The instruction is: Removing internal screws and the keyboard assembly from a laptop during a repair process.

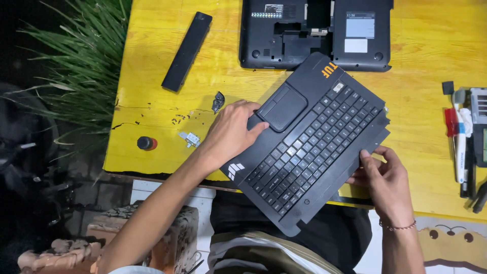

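Observation:
A black laptop top cover with keyboard and touchpad (309, 144) lies tilted over the front edge of the yellow table (421, 91). My left hand (231, 133) grips its left edge beside the touchpad. My right hand (385, 180) holds its lower right edge, thumb on the rim. The laptop's opened black base (284, 40) lies upside down at the back of the table, partly covered by the keyboard cover's corner.
A long black battery (186, 50) lies at the back left. Small screws and metal bits (188, 138) and a small black and red cap (146, 143) sit near the left edge. Tools and pens (464, 147) line the right side. A plant (81, 66) stands left.

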